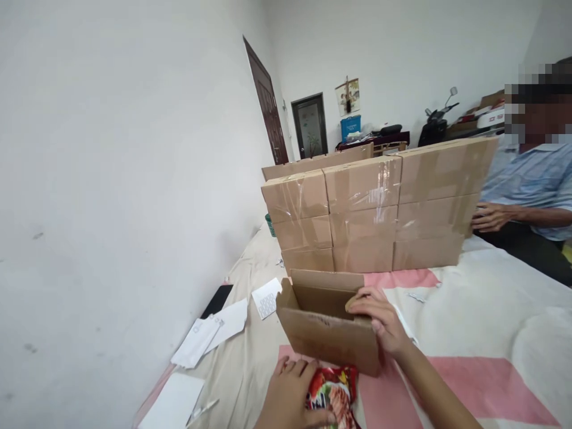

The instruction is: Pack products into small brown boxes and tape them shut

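Note:
An open cardboard box stands in front of me on the cloth, its inside looking bare where it shows. At its right end my right hand is closed on the rim, fingers over the side flap and thumb outside. Just on the near side of the box lies a shiny red food packet with a printed food picture. My left hand grips the packet's left side, thumb across its lower part. The lower end of the packet is cut off by the frame.
Taped cardboard boxes form a wall behind the open box. White papers, a card with stickers and a black flat item lie left, by the white wall. A person sits at the right, a hand near the stacked boxes.

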`<state>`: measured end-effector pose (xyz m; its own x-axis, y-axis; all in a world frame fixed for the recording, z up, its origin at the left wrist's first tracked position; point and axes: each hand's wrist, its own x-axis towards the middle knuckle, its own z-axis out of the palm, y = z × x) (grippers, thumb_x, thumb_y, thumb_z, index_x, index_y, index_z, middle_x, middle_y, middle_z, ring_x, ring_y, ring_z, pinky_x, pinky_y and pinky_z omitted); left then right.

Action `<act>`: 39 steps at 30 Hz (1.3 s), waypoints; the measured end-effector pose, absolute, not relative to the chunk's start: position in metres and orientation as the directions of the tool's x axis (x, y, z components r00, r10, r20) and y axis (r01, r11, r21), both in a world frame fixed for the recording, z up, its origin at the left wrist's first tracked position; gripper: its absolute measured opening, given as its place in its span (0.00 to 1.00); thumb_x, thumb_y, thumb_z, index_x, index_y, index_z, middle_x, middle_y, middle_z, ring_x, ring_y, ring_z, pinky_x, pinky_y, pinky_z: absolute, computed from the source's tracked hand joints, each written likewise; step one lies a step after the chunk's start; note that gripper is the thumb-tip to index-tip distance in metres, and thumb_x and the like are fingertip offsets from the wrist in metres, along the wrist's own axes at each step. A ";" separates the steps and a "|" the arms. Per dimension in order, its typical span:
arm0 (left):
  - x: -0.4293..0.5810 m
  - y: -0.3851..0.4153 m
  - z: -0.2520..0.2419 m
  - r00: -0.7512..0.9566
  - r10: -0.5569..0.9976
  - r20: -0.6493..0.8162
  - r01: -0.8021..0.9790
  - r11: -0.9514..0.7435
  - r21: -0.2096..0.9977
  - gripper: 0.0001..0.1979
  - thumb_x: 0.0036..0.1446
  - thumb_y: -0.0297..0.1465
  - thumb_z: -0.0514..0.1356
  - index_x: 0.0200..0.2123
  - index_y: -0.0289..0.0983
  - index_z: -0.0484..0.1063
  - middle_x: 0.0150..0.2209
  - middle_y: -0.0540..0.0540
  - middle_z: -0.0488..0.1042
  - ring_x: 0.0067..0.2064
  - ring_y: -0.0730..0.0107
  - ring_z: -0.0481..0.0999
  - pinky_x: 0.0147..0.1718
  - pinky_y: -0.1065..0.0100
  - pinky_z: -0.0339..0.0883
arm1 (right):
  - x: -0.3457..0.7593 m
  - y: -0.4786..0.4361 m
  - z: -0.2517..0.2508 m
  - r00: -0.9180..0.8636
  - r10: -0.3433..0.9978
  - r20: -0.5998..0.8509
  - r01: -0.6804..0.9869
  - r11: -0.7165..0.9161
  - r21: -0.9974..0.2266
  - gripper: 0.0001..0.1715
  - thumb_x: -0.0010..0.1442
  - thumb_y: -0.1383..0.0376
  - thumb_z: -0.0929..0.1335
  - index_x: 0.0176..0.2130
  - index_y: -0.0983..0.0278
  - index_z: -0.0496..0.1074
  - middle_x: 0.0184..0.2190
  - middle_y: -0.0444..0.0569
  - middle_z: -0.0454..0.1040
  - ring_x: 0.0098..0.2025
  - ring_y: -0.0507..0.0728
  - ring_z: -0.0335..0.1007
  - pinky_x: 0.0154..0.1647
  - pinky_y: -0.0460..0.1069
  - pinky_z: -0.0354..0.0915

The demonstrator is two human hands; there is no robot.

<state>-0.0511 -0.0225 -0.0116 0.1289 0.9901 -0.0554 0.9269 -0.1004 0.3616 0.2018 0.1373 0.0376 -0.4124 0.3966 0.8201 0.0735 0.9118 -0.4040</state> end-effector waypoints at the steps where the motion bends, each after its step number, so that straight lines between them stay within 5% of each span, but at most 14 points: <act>1: -0.052 -0.019 -0.012 0.109 0.992 -0.067 0.934 -0.080 0.347 0.46 0.37 0.65 0.66 0.56 0.46 0.74 0.52 0.43 0.78 0.55 0.47 0.75 0.66 0.44 0.52 | 0.201 0.138 0.036 -0.448 0.408 0.796 0.103 0.907 -0.407 0.36 0.70 0.42 0.52 0.50 0.59 0.77 0.40 0.54 0.81 0.47 0.66 0.75 0.52 0.66 0.63; 3: -0.050 -0.013 -0.013 0.083 0.993 -0.089 0.947 -0.051 0.317 0.44 0.31 0.64 0.69 0.49 0.44 0.77 0.48 0.42 0.80 0.52 0.44 0.77 0.65 0.42 0.51 | 0.202 0.134 0.031 -0.504 0.412 0.759 0.175 0.909 -0.377 0.37 0.70 0.42 0.52 0.58 0.57 0.73 0.44 0.53 0.81 0.54 0.69 0.70 0.60 0.70 0.54; 6: -0.045 -0.009 -0.012 0.061 0.991 -0.121 0.958 -0.024 0.287 0.43 0.28 0.65 0.69 0.42 0.40 0.78 0.43 0.40 0.80 0.47 0.43 0.78 0.54 0.49 0.64 | 0.207 0.123 0.030 -0.540 0.340 0.770 0.204 0.940 -0.272 0.32 0.71 0.45 0.55 0.59 0.57 0.71 0.42 0.51 0.81 0.58 0.70 0.67 0.63 0.71 0.42; 11: -0.048 -0.019 -0.004 0.167 0.972 -0.165 0.936 -0.104 0.335 0.35 0.37 0.63 0.66 0.35 0.39 0.77 0.37 0.43 0.79 0.41 0.52 0.78 0.47 0.58 0.65 | 0.207 0.108 0.040 -0.573 0.383 0.724 0.214 0.923 -0.320 0.36 0.70 0.43 0.53 0.50 0.62 0.76 0.34 0.52 0.78 0.53 0.70 0.65 0.54 0.66 0.50; 15: -0.069 -0.046 0.030 0.212 0.958 -0.191 0.874 -0.098 0.477 0.27 0.50 0.60 0.60 0.31 0.41 0.74 0.33 0.48 0.77 0.36 0.63 0.75 0.42 0.65 0.67 | 0.202 0.101 0.040 -0.581 0.396 0.711 0.208 0.917 -0.341 0.35 0.69 0.42 0.53 0.53 0.60 0.73 0.41 0.54 0.76 0.50 0.67 0.63 0.52 0.65 0.54; 20: -0.100 -0.076 0.115 0.161 0.947 0.277 0.701 -0.308 0.643 0.39 0.38 0.72 0.58 0.34 0.42 0.72 0.34 0.44 0.72 0.35 0.58 0.72 0.34 0.60 0.71 | 0.199 0.100 0.029 -0.299 0.384 0.873 0.081 0.922 -0.378 0.24 0.64 0.45 0.62 0.49 0.58 0.66 0.39 0.53 0.69 0.44 0.66 0.60 0.47 0.63 0.60; 23: -0.107 -0.066 0.163 0.072 0.782 0.619 0.716 -0.473 0.514 0.41 0.40 0.72 0.57 0.38 0.42 0.71 0.33 0.44 0.69 0.34 0.59 0.70 0.32 0.58 0.69 | 0.193 0.102 0.025 -0.140 0.424 0.895 -0.009 0.903 -0.429 0.21 0.63 0.46 0.63 0.44 0.57 0.62 0.37 0.51 0.65 0.40 0.64 0.60 0.42 0.60 0.61; 26: -0.095 -0.034 0.195 0.026 0.692 0.722 0.800 -0.447 0.400 0.35 0.47 0.65 0.61 0.42 0.41 0.69 0.37 0.45 0.69 0.37 0.61 0.70 0.38 0.59 0.68 | 0.187 0.105 0.022 -0.067 0.457 0.887 -0.072 0.884 -0.461 0.19 0.63 0.48 0.63 0.46 0.58 0.60 0.37 0.51 0.63 0.39 0.62 0.60 0.40 0.59 0.61; 29: -0.068 0.006 0.204 0.114 0.759 0.641 0.926 -0.315 0.208 0.20 0.64 0.49 0.56 0.46 0.38 0.67 0.41 0.43 0.70 0.42 0.58 0.70 0.48 0.54 0.64 | 0.186 0.109 0.019 -0.060 0.496 0.866 -0.107 0.859 -0.500 0.18 0.63 0.51 0.64 0.46 0.58 0.61 0.39 0.51 0.63 0.41 0.62 0.61 0.43 0.59 0.61; 33: -0.038 0.047 0.182 0.309 0.918 0.251 0.950 -0.308 -0.042 0.07 0.66 0.34 0.54 0.40 0.38 0.68 0.39 0.43 0.72 0.42 0.57 0.71 0.45 0.58 0.64 | 0.188 0.114 0.015 -0.030 0.536 0.843 -0.113 0.837 -0.536 0.15 0.64 0.54 0.64 0.46 0.59 0.61 0.40 0.51 0.64 0.42 0.62 0.63 0.45 0.60 0.63; 36: -0.034 0.063 0.158 0.448 0.891 -0.076 0.890 -0.437 0.131 0.08 0.64 0.29 0.51 0.33 0.40 0.68 0.33 0.48 0.73 0.35 0.64 0.71 0.35 0.67 0.62 | 0.189 0.112 0.015 -0.041 0.531 0.847 -0.071 0.844 -0.532 0.14 0.64 0.55 0.64 0.45 0.59 0.60 0.39 0.51 0.64 0.41 0.62 0.63 0.44 0.60 0.63; 39: -0.041 0.065 0.148 0.467 0.869 -0.164 0.861 -0.404 0.309 0.10 0.63 0.30 0.51 0.34 0.41 0.72 0.33 0.51 0.76 0.34 0.66 0.73 0.33 0.68 0.62 | 0.187 0.109 0.013 -0.063 0.528 0.847 -0.044 0.846 -0.531 0.13 0.64 0.56 0.64 0.45 0.59 0.60 0.39 0.51 0.64 0.41 0.62 0.64 0.45 0.61 0.64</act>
<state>-0.0406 0.0655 0.1484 0.4666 0.8691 -0.1642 0.8610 -0.4039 0.3090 0.1869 0.1094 0.0134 -0.0625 0.5285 0.8467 -0.0436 0.8461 -0.5313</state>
